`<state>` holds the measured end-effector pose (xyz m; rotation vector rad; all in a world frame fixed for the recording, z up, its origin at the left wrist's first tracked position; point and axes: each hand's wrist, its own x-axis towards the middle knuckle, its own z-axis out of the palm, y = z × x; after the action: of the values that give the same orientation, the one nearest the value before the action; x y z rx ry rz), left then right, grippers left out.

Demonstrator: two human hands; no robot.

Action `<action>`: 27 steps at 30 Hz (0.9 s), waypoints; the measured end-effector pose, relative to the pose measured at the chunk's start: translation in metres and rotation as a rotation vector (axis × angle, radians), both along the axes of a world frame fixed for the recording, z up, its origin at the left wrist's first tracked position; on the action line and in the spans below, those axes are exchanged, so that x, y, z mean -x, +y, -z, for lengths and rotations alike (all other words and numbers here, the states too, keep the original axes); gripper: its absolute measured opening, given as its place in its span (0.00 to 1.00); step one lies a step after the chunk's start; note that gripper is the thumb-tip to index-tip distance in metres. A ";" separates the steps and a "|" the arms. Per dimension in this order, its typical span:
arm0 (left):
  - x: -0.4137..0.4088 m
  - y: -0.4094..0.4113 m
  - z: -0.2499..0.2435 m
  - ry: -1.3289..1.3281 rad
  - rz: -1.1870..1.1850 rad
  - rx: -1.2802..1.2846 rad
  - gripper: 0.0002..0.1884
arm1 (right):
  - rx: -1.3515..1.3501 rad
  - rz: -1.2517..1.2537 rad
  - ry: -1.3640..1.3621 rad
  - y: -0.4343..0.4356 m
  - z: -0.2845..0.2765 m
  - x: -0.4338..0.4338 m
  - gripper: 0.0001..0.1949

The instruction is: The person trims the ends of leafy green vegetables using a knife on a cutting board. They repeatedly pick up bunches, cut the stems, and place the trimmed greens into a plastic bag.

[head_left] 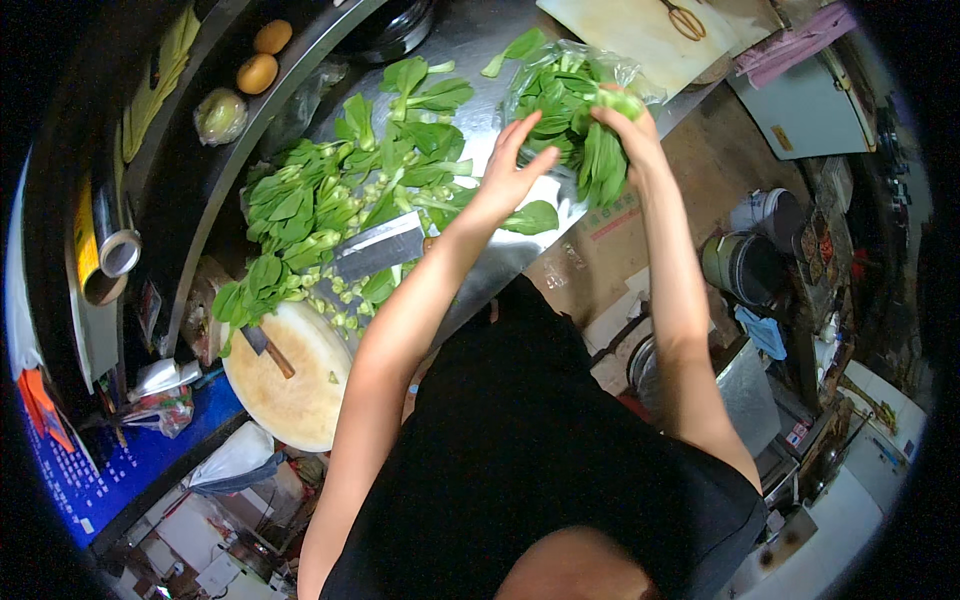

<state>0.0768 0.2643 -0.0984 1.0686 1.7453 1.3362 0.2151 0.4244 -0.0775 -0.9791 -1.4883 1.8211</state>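
Note:
My right hand (pixel 636 139) grips a bunch of bok choy (pixel 602 165), its pale stems up and its leaves hanging down. Beneath and behind it, a clear plastic bag (pixel 637 69) holds more bok choy (pixel 555 97). At the bag's left side, my left hand (pixel 510 169) is held with fingers apart and nothing in it. Loose bok choy (pixel 289 206) and cut stem ends spread over the steel table (pixel 487 266). A cleaver (pixel 382 246) lies among them, its handle mostly hidden by my left forearm.
A small knife (pixel 274 356) rests on a round chopping board (pixel 289 405) at the left. Scissors (pixel 686 22) lie on a white cutting board (pixel 622 26) beyond the bag. A steel shelf edge (pixel 217 176) borders the table's left side. Buckets (pixel 739 270) stand at the right.

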 end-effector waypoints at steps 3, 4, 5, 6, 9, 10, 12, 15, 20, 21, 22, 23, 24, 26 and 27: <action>-0.022 0.012 0.051 -0.048 -0.047 0.297 0.31 | -0.634 -0.187 -0.482 0.066 0.018 0.025 0.34; -0.029 0.019 0.056 -0.140 -0.149 0.286 0.29 | -0.833 -0.243 -0.613 0.077 0.020 0.032 0.37; -0.037 0.026 0.061 -0.232 -0.250 0.274 0.27 | -1.008 -0.328 -0.666 0.082 0.026 0.035 0.40; -0.042 0.031 0.069 -0.328 -0.349 0.265 0.25 | -1.181 -0.418 -0.720 0.081 0.030 0.040 0.43; -0.036 0.043 0.115 -0.564 -0.586 0.162 0.17 | -1.319 -0.725 -0.899 0.067 0.057 0.048 0.58; -0.035 0.042 0.101 -0.698 -0.673 0.093 0.12 | -1.277 -0.747 -0.866 0.064 0.063 0.044 0.59; -0.033 0.034 0.087 -0.666 -0.666 0.079 0.12 | -1.213 -0.735 -0.776 0.066 0.069 0.040 0.56; -0.024 0.024 0.085 -0.617 -0.667 0.017 0.12 | -1.116 -0.557 -0.440 0.094 0.054 0.033 0.48; -0.022 0.022 0.077 -0.427 -0.729 0.066 0.13 | -1.806 -0.302 -1.066 0.123 -0.006 -0.017 0.24; -0.019 0.026 0.079 -0.374 -0.733 0.097 0.14 | -1.969 -0.201 -1.149 0.125 -0.014 -0.025 0.26; -0.015 0.029 0.086 -0.322 -0.727 0.106 0.18 | -1.968 -0.133 -1.093 0.127 -0.018 -0.030 0.29; -0.013 0.031 0.091 -0.291 -0.739 0.131 0.18 | -1.712 -0.180 -1.071 0.130 -0.014 -0.032 0.30; -0.014 0.037 0.086 -0.265 -0.738 0.155 0.19 | -1.455 -0.215 -1.053 0.139 -0.003 -0.037 0.32; -0.013 0.042 0.078 -0.239 -0.754 0.222 0.19 | -1.053 -0.285 -0.934 0.158 0.021 -0.039 0.30; -0.010 0.043 0.077 -0.221 -0.739 0.249 0.19 | -1.004 -0.345 -0.882 0.167 0.031 -0.037 0.28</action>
<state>0.0870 0.3075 -0.1753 0.1083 2.1492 1.5185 0.2519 0.5910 -0.1085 -1.0202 -2.7995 0.5011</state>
